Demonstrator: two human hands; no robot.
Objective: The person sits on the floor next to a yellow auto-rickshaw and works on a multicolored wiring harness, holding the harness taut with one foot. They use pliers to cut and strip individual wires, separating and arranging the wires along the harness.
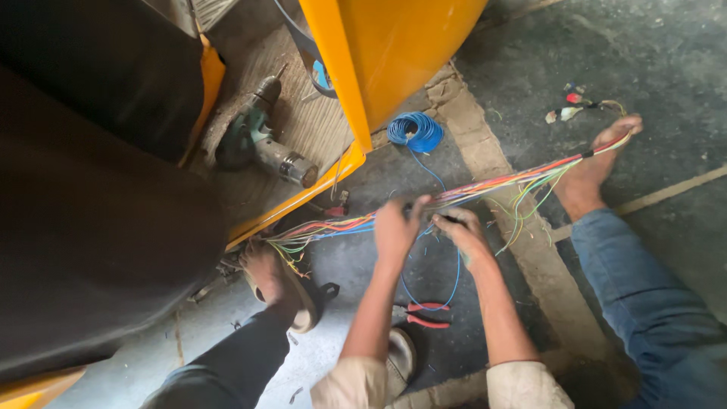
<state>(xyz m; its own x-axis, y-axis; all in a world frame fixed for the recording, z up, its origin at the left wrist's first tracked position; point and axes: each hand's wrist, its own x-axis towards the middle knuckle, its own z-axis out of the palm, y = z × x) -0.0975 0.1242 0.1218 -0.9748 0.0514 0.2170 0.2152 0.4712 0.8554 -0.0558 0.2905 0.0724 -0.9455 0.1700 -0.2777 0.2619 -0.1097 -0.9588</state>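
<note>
Over a grey concrete floor (651, 45) beside the yellow vehicle body (394, 45), my left hand (395, 231) and right hand (463, 236) reached forward, fingers pinched on the multicoloured wire bundle (492, 185) stretched across it, red pliers (421, 314) lying near my wrists.

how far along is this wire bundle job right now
Done, it seems: the coloured wire bundle is stretched out between two feet. In hand: the left hand and right hand pinch its middle, where a thin blue wire hangs down. Left: the strands fan out loose at both ends, the blue coil lies unused, and the red pliers lie untouched.
</note>
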